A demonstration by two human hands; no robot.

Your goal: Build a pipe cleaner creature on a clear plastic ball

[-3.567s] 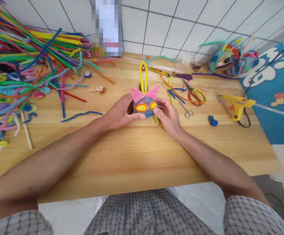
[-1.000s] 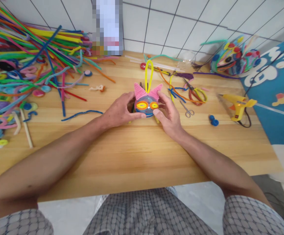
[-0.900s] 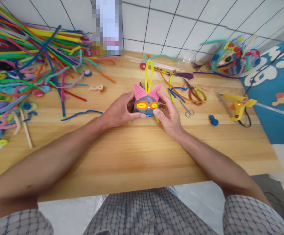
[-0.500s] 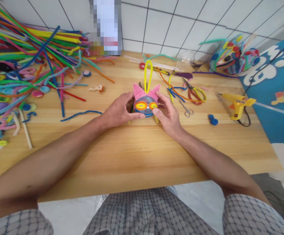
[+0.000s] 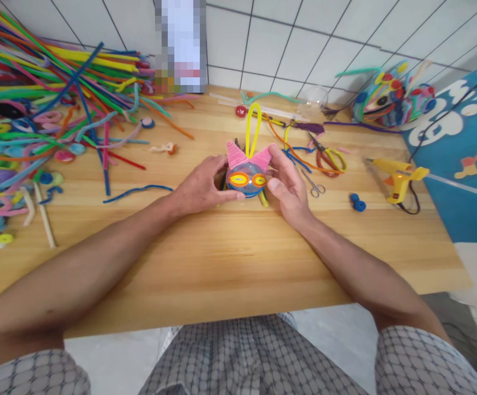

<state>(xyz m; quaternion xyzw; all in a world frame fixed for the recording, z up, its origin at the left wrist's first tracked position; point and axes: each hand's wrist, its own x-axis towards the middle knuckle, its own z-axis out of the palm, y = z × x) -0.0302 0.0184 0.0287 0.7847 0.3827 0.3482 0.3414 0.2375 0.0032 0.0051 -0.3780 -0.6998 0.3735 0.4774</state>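
Note:
A round cat-like pipe-cleaner ornament (image 5: pixel 247 187) sits in the middle of the table, with pink pointed ears, yellow-and-orange eyes and a tall yellow loop on top. My left hand (image 5: pixel 205 184) grips its left side, thumb along the lower front and fingers curled behind. On the other side, my right hand (image 5: pixel 290 189) is open, its thumb lifted off the front. Its fingertips are at the right pink ear; whether they press on it I cannot tell. The ornament's back is hidden.
Colourful pipe cleaners (image 5: pixel 69 82) heap up at the left. Toward the right lie red-and-yellow scissors (image 5: pixel 329 156), small metal scissors (image 5: pixel 316 186), blue coils (image 5: pixel 357 203) and a yellow glue gun (image 5: pixel 401 175). A multicoloured fish-like craft (image 5: pixel 386 101) stands against the tiled wall.
My right thumb has come away from the ornament's front and the right hand has opened slightly outward. The left hand keeps its hold.

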